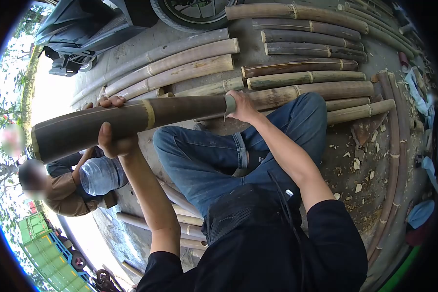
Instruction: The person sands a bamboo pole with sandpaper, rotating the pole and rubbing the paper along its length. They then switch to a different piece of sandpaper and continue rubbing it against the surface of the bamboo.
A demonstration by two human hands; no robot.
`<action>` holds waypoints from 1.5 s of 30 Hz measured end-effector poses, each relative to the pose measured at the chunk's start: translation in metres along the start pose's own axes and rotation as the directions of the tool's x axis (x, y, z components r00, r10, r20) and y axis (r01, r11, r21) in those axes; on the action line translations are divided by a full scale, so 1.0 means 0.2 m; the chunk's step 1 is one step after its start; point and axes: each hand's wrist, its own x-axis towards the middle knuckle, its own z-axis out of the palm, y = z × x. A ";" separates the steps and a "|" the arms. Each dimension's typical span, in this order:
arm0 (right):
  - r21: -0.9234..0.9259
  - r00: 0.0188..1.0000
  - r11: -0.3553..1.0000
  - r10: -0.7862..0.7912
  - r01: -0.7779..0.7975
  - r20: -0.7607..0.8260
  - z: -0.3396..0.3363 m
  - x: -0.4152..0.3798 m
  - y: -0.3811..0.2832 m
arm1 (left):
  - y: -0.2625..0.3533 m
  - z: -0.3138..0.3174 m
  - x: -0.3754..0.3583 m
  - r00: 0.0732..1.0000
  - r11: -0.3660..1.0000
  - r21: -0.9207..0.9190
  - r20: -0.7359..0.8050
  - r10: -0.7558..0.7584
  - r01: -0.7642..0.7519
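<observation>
A dark brown bamboo pole (180, 111) lies raised across my view above my bent legs, with one pale node ring along its length. My left hand (116, 141) grips it from below near the thick left end, thumb on the near side and fingertips showing over the far side. At the thinner right end, my right hand (243, 108) is closed on a thin grey-green sheet (229, 105) that curves round the bamboo. Part of that end is hidden by the sheet and fingers.
Cut bamboo poles (301, 50) lie in rows on the ground ahead. Long poles (395, 146) and pale chips (357, 165) are at right. To the left sits another person (65, 194) by a clear plastic jug (102, 175). A motorcycle wheel (194, 20) stands at the top.
</observation>
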 end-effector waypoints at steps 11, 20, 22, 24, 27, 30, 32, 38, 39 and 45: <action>0.369 0.960 0.920 -0.209 0.130 0.184 -0.12 0.04 -0.26 | -0.01 -0.04 -0.01 1.000 0.999 -0.044 -0.026 -0.011 0.009; 0.183 0.982 0.983 0.066 -0.032 -0.179 0.06 0.11 -0.36 | 0.01 0.06 -0.04 0.995 0.999 -0.014 -0.091 0.042 -0.044; 0.232 0.856 0.934 -0.123 0.270 -0.503 0.02 0.16 -0.74 | 0.01 0.06 -0.04 0.996 0.998 -0.039 -0.074 0.041 -0.044; 0.245 0.869 0.949 -0.055 0.198 -0.491 0.07 0.13 -0.64 | 0.01 0.05 -0.05 0.997 0.995 -0.076 -0.052 0.061 -0.065; 0.256 0.902 0.964 0.047 0.071 -0.429 0.16 0.07 -0.21 | 0.02 -0.03 -0.05 0.989 0.998 -0.007 -0.136 0.057 -0.058; 0.019 0.929 0.996 -0.074 0.087 -0.364 0.10 0.07 0.04 | 0.01 -0.09 -0.06 0.996 0.992 -0.104 0.046 0.072 -0.067; 0.024 0.975 0.998 0.065 -0.062 -0.210 0.07 0.12 -0.07 | 0.02 -0.06 -0.07 0.998 0.999 -0.030 -0.050 0.042 -0.043; 0.309 0.898 0.917 -0.101 0.251 -0.429 0.02 0.20 -0.81 | 0.02 -0.03 -0.07 0.994 0.996 -0.055 -0.086 0.064 -0.068; 0.312 0.897 0.916 -0.102 0.254 -0.431 0.03 0.19 -0.77 | 0.03 -0.05 -0.07 0.994 0.996 -0.052 -0.083 0.065 -0.070; 0.226 0.938 0.973 0.111 -0.037 -0.328 0.17 0.04 0.05 | 0.01 -0.12 -0.09 0.999 0.993 -0.110 -0.019 0.046 -0.048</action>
